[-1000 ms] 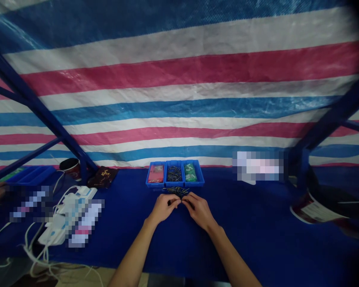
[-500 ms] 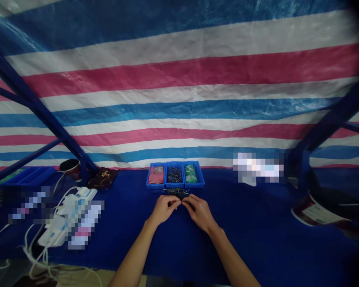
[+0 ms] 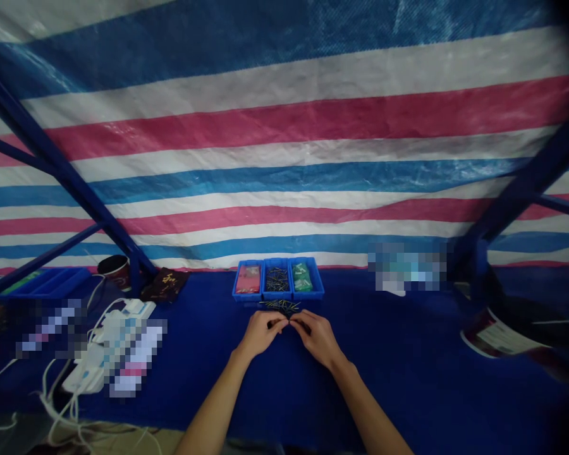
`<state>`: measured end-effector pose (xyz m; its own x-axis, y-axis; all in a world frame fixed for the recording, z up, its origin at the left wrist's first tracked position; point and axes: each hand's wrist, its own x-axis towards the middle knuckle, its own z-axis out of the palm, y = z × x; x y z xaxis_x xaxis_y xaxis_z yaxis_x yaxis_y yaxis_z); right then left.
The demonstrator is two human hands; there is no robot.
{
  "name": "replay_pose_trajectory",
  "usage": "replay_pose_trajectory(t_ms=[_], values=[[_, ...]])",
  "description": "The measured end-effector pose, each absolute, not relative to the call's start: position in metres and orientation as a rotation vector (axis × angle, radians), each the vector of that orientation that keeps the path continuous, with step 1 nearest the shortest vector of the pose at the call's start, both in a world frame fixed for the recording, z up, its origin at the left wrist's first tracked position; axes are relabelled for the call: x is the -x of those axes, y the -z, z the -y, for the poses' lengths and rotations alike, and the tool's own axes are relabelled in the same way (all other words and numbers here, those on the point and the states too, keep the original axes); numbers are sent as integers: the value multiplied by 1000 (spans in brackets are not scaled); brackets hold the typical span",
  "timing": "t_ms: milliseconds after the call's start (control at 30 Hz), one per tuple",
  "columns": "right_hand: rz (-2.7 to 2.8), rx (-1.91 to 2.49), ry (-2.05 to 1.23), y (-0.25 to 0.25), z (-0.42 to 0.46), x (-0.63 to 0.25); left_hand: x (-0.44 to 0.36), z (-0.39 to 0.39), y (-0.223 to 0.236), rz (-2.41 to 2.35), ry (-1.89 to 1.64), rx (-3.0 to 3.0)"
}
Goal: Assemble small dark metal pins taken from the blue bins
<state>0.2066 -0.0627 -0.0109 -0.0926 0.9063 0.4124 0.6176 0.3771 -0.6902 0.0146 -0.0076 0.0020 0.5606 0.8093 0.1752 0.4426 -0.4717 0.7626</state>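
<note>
My left hand (image 3: 260, 335) and my right hand (image 3: 317, 338) meet at the fingertips on the blue cloth, just below a small loose pile of thin dark pins (image 3: 281, 306). Something small may lie between the fingers, but it is too fine to tell. Just beyond the pile stands a blue three-compartment tray (image 3: 277, 296). Its left compartment holds a red packet (image 3: 247, 279), its middle one a bunch of similar pins (image 3: 277, 279), and its right one a green packet (image 3: 302, 277).
To the left lie a white power strip (image 3: 109, 347) with tangled white cables (image 3: 61, 423), a blue tray (image 3: 47, 283), a paper cup (image 3: 114, 272) and a dark pouch (image 3: 165, 284). Blue steel frame bars (image 3: 61, 170) and a striped tarp (image 3: 284, 126) rise behind the table.
The view has tilted slightly, so the table sits a little lower in the frame. My hands stay together at the pile, and the hand at the far left edge has mostly withdrawn.
</note>
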Motion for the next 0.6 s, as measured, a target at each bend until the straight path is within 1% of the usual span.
replay_pose_trajectory(t_ms=[600], values=[[1801, 1324, -475, 7, 64, -207, -17, 9, -3, -1015, -666, -2176]])
